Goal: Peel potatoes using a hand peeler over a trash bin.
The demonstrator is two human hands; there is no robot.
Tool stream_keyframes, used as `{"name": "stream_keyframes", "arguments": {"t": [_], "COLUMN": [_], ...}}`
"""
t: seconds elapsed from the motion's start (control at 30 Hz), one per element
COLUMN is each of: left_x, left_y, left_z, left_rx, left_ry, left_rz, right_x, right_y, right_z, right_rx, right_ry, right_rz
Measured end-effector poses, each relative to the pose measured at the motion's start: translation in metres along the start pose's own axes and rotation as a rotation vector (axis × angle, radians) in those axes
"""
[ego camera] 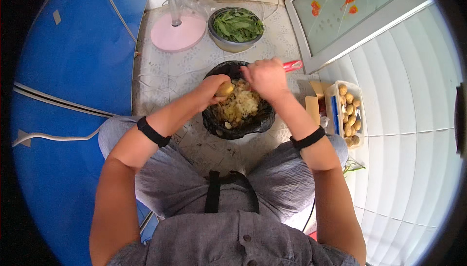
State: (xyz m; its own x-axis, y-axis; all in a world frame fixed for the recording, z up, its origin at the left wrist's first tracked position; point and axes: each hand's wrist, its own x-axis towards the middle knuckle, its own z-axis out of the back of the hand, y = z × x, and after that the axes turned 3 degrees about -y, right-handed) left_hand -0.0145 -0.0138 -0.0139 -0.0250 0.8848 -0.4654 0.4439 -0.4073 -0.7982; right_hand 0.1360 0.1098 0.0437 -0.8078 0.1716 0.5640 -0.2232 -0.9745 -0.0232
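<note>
My left hand (212, 90) grips a yellowish potato (225, 89) over a bin lined with a black plastic bag (251, 130). My right hand (268, 79), slightly blurred, is closed around a kitchen tool whose red handle (293, 65) sticks out to the right. The working end of that tool is hidden by the fingers, so its exact kind cannot be told. Beneath both hands, pale vegetable peelings (240, 105) are heaped inside the bag. A small gap separates the two hands.
Beyond the bin stands a basin (233, 46) of green leaves (239, 25), beside a pink round stand base (178, 32). A plastic container (361, 116) of several potatoes (349, 110) is at right, near a cardboard box (312, 109). White cable (215, 63) crosses the tiled floor. Blue panels (80, 47) flank the left.
</note>
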Motion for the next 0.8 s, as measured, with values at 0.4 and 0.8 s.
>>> {"name": "stream_keyframes", "arguments": {"t": [0.4, 0.8], "left_x": [-0.004, -0.004], "left_y": [-0.006, -0.005], "left_z": [-0.002, -0.009], "left_rx": [-0.115, 0.044], "left_ry": [-0.17, -0.112], "left_rz": [0.002, 0.005], "right_x": [0.015, 0.01], "right_y": [0.019, 0.027], "right_z": [0.024, 0.022], "right_rx": [0.055, 0.07], "right_ry": [0.088, 0.018], "right_rz": [-0.087, 0.08]}}
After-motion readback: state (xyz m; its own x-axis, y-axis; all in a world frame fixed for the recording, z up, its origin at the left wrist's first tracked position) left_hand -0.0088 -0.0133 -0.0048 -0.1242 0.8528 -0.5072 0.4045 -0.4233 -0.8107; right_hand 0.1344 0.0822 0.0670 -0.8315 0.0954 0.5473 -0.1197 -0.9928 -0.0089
